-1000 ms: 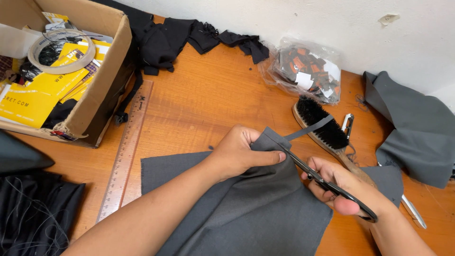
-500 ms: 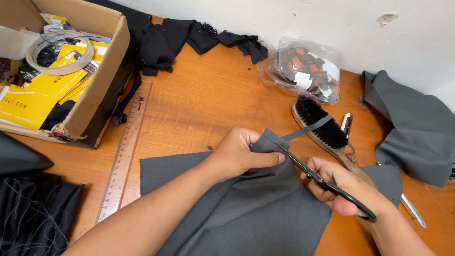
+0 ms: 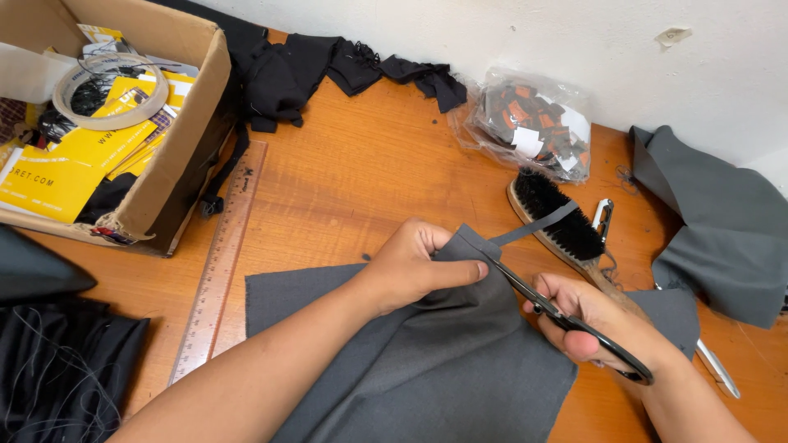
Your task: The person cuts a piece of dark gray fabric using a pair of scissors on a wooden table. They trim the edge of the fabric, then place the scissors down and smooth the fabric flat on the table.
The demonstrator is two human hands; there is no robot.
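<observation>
One grey cloth [image 3: 427, 369] is lying flat on the wooden table [image 3: 345, 180], a thin strip trailing off over a brush [image 3: 558, 217]. Left hand [image 3: 419, 267] is pinching its folded corner, while right hand [image 3: 595, 324] is gripping black scissors [image 3: 566, 320] at that edge.

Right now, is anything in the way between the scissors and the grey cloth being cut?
Nothing visible. The right hand holds the black scissors with the blades at the grey cloth, which the left hand pinches. The brush lies just beyond, under the cut strip.
</observation>
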